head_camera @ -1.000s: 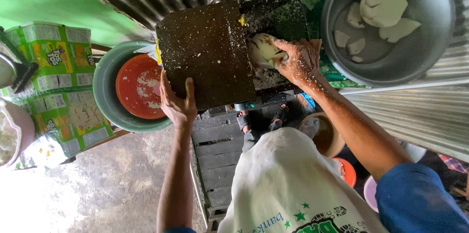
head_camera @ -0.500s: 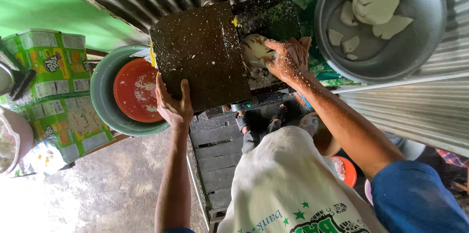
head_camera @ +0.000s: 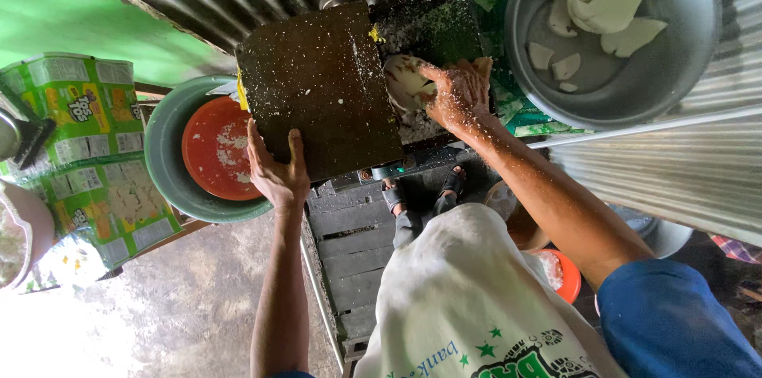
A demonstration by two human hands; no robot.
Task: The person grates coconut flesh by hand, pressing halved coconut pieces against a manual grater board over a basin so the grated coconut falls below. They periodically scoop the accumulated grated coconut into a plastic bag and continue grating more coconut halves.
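My left hand (head_camera: 276,173) rests flat on the near edge of a dark, flake-spattered grating machine cover (head_camera: 317,84). My right hand (head_camera: 458,94) presses a white coconut piece (head_camera: 403,80) into the machine's opening beside the cover. Fingers of the right hand are dusted with white shreds. A large grey metal bowl (head_camera: 683,53) at the upper right holds several white coconut pieces (head_camera: 607,5).
A green basin (head_camera: 163,148) holding an orange bowl (head_camera: 216,148) with white gratings sits left of the machine. Green printed cartons (head_camera: 87,156) stand further left. Corrugated metal sheet (head_camera: 659,164) lies at right. A dark wooden pallet (head_camera: 349,243) and my sandalled feet are below.
My right hand has pushed the coconut piece further into the opening. The left hand stays on the cover's edge. The camera view has shifted slightly.
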